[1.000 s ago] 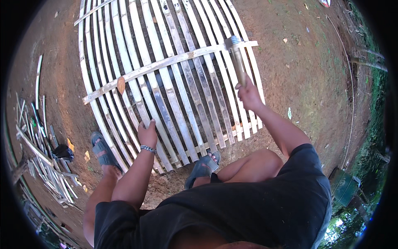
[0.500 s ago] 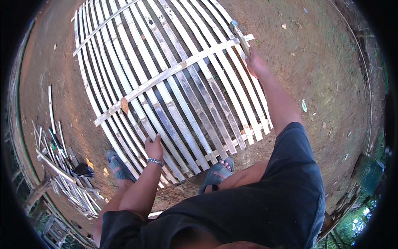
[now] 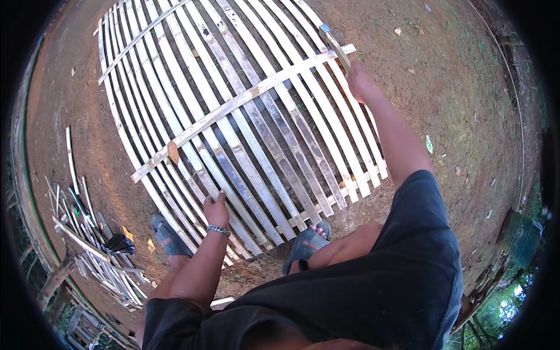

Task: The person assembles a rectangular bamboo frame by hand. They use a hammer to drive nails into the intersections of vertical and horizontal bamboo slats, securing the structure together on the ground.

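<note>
A wide panel of pale bamboo slats (image 3: 256, 149) lies on the ground in front of me, its long strips joined by crossing battens. My right hand (image 3: 363, 84) is closed round the wooden handle of what looks like a hammer (image 3: 337, 48), whose blue-grey end points away from me. This tool is over the right end of the middle batten (image 3: 216, 113). Low over the near part of the panel, my left hand (image 3: 216, 209) has its fingers curled and its thumb up. Whatever its fingers hold is hidden. A chain bracelet circles that wrist.
Loose bamboo offcuts (image 3: 111, 274) are heaped at the left, with a black bundle (image 3: 119, 243) on them. My sandalled left foot (image 3: 169, 234) and right foot (image 3: 306, 245) stand at the panel's near edge. A brown leaf (image 3: 173, 152) lies on the batten. Bare brown soil surrounds everything.
My right hand and the hammer have shifted slightly away from me. The left hand stays nearly in place over the slats. The view has moved a little.
</note>
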Tool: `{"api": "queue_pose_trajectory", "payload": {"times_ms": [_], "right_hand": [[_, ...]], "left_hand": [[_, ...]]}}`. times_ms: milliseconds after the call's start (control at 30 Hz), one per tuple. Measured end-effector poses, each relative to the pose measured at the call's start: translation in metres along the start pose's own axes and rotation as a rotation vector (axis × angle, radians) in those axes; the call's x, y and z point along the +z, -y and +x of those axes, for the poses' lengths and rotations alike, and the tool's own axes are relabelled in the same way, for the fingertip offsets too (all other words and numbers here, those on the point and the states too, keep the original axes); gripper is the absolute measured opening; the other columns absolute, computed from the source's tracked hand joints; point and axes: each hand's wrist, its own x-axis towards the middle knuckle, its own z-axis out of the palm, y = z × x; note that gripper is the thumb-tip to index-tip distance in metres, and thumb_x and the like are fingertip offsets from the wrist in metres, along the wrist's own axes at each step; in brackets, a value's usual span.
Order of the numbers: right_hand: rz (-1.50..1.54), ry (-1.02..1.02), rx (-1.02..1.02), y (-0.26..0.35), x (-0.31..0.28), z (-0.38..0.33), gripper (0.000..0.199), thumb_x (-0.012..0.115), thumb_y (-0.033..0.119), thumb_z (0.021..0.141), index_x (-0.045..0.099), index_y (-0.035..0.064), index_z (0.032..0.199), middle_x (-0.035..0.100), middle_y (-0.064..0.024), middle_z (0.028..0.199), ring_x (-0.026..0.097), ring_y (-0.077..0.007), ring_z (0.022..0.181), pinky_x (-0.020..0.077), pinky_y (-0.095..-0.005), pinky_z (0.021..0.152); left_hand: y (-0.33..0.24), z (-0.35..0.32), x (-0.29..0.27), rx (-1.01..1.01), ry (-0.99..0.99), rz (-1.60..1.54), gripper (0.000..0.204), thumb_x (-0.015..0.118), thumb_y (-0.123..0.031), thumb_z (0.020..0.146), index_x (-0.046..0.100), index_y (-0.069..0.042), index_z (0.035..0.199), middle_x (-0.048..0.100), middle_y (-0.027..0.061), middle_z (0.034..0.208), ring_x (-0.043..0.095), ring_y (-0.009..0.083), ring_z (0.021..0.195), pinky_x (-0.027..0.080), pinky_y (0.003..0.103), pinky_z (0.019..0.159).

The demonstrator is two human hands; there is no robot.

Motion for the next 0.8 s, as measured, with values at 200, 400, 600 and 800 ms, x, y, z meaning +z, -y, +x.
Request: {"api": "queue_pose_trajectory", "payload": {"times_ms": [200, 400, 600, 800], "right_hand": [[0.005, -0.067, -0.084, -0.034, 0.020, 0.017, 0.044, 0.051, 0.027, 0.107, 0.044, 0.0027, 0.142, 0.066, -0.0337, 0.119, 0.065, -0.0506, 0.110, 0.0508, -0.0572, 0.096], [-0.001, -0.060, -0.020, -0.006, 0.009, 0.015, 0.040, 0.051, 0.027, 0.107, 0.049, 0.0015, 0.137, 0.065, -0.0308, 0.126, 0.063, -0.0483, 0.118, 0.0490, -0.0548, 0.101], [0.040, -0.081, -0.079, -0.029, 0.014, 0.019, 0.036, 0.051, 0.029, 0.107, 0.050, 0.0007, 0.130, 0.067, -0.0313, 0.115, 0.066, -0.0494, 0.108, 0.0501, -0.0561, 0.094], [-0.009, -0.070, -0.050, -0.007, 0.011, 0.026, 0.041, 0.052, 0.028, 0.106, 0.049, 0.0004, 0.136, 0.065, -0.0304, 0.126, 0.063, -0.0470, 0.120, 0.0488, -0.0538, 0.102]], "left_hand": [[-0.028, -0.024, 0.000, -0.028, 0.029, -0.016, 0.075, 0.074, -0.033, 0.096, 0.045, 0.019, 0.143, 0.063, 0.0212, 0.131, 0.059, 0.0227, 0.117, 0.043, 0.033, 0.103], [-0.015, -0.007, 0.010, -0.080, -0.077, -0.153, 0.044, 0.075, -0.027, 0.096, 0.067, 0.009, 0.120, 0.072, 0.0110, 0.108, 0.064, 0.0183, 0.096, 0.049, 0.034, 0.089], [-0.013, -0.009, 0.012, -0.020, -0.095, -0.223, 0.040, 0.075, -0.026, 0.097, 0.068, 0.008, 0.116, 0.073, 0.0100, 0.108, 0.064, 0.0173, 0.096, 0.048, 0.033, 0.090], [-0.007, -0.002, 0.009, -0.040, -0.041, -0.240, 0.039, 0.074, -0.025, 0.098, 0.068, 0.008, 0.118, 0.073, 0.0105, 0.110, 0.064, 0.0178, 0.097, 0.048, 0.032, 0.091]]}}
